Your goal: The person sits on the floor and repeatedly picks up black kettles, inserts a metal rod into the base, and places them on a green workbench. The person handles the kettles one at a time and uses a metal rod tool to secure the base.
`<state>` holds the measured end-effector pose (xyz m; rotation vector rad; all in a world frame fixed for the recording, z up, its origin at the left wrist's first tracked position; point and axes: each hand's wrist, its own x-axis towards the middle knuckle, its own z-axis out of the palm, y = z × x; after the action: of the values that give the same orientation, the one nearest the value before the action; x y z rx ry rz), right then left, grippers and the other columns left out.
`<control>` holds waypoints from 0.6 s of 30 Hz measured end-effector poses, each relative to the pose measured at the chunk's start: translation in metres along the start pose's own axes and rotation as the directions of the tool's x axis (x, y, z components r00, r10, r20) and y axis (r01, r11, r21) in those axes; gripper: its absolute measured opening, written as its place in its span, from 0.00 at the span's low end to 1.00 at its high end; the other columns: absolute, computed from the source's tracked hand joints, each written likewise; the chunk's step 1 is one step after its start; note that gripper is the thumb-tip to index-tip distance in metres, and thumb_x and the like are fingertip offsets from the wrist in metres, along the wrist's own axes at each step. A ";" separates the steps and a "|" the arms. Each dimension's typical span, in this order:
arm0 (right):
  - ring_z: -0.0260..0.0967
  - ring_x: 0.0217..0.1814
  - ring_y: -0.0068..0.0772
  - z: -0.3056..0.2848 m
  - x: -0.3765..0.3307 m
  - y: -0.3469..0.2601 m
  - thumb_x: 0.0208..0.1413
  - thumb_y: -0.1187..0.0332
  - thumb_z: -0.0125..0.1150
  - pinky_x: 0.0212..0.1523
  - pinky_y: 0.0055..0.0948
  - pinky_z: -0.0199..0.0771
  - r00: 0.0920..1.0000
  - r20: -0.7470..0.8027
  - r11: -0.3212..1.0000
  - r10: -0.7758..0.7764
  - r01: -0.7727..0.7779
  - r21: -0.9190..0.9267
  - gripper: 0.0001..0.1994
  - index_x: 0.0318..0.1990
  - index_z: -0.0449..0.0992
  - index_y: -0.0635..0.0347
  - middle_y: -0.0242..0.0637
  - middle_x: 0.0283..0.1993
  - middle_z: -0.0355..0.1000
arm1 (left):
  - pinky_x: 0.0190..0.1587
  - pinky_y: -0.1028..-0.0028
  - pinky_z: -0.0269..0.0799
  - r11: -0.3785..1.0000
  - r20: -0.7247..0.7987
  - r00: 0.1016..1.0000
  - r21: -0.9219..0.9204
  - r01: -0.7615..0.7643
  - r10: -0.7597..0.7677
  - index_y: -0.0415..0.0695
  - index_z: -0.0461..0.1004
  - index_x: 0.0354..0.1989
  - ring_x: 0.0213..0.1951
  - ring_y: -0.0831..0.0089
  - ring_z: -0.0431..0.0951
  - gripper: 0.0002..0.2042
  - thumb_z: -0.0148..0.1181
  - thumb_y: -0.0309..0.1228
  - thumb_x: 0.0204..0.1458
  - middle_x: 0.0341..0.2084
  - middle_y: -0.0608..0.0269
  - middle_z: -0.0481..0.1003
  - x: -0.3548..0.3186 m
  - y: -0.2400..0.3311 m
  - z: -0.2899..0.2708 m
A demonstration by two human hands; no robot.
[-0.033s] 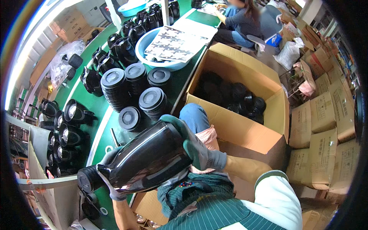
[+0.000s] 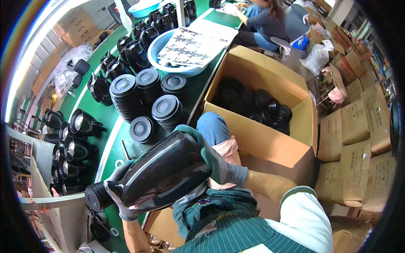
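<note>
A glossy black jug (image 2: 164, 170) lies tilted across my lap, its ribbed round cap (image 2: 96, 197) pointing to the lower left. My gloved left hand (image 2: 118, 185) is wrapped round the jug's neck end, just behind the cap. Against the broad base end presses my right hand (image 2: 207, 149), in a grey and green glove, its fingers curled over the edge. Both hands hold the jug; part of the left fingers is hidden beneath it. Beyond it, stacks of round black lids (image 2: 141, 130) stand on the green worktable (image 2: 112, 143).
An open cardboard box (image 2: 263, 143) with black parts inside stands to the right. Black jugs (image 2: 99, 88) and a blue basin (image 2: 185, 72) with printed sheets occupy the far table. Wide-mouthed black vessels (image 2: 76, 147) sit at left. Another person (image 2: 265, 27) sits at the far end.
The jug has turned very slightly between my hands, its highlights shifting. Both hands keep their hold.
</note>
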<state>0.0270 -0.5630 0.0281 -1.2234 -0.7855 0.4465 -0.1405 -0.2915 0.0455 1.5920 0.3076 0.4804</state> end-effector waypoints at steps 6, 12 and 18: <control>0.54 0.78 0.36 -0.024 -0.043 0.097 0.76 0.57 0.42 0.78 0.36 0.55 0.991 0.014 0.971 0.131 -0.131 0.199 0.29 0.78 0.51 0.62 0.44 0.78 0.55 | 0.56 0.63 0.77 0.923 0.107 0.992 0.369 -0.106 0.071 0.35 0.76 0.55 0.49 0.62 0.82 0.33 0.54 0.55 0.55 0.46 0.49 0.81 0.007 0.016 0.009; 0.51 0.81 0.40 -0.053 -0.046 0.115 0.77 0.55 0.39 0.78 0.47 0.56 0.991 0.131 0.572 0.008 -0.112 0.813 0.27 0.79 0.51 0.47 0.39 0.81 0.50 | 0.54 0.68 0.77 0.804 0.333 0.936 0.522 -0.285 0.115 0.40 0.73 0.63 0.48 0.63 0.85 0.34 0.75 0.28 0.41 0.48 0.49 0.82 0.034 0.095 0.069; 0.61 0.76 0.45 -0.054 -0.035 0.107 0.68 0.44 0.53 0.75 0.47 0.62 0.898 -0.231 0.590 0.375 -0.039 0.807 0.35 0.75 0.60 0.55 0.43 0.76 0.60 | 0.69 0.60 0.64 0.909 0.423 0.883 0.253 -0.331 0.204 0.32 0.65 0.69 0.67 0.49 0.71 0.38 0.69 0.27 0.45 0.66 0.42 0.70 0.006 0.131 0.098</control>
<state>0.0543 -0.5901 -0.0904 -0.5084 -0.0338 0.6404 -0.1003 -0.3852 0.1731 2.0197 -0.1566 0.3237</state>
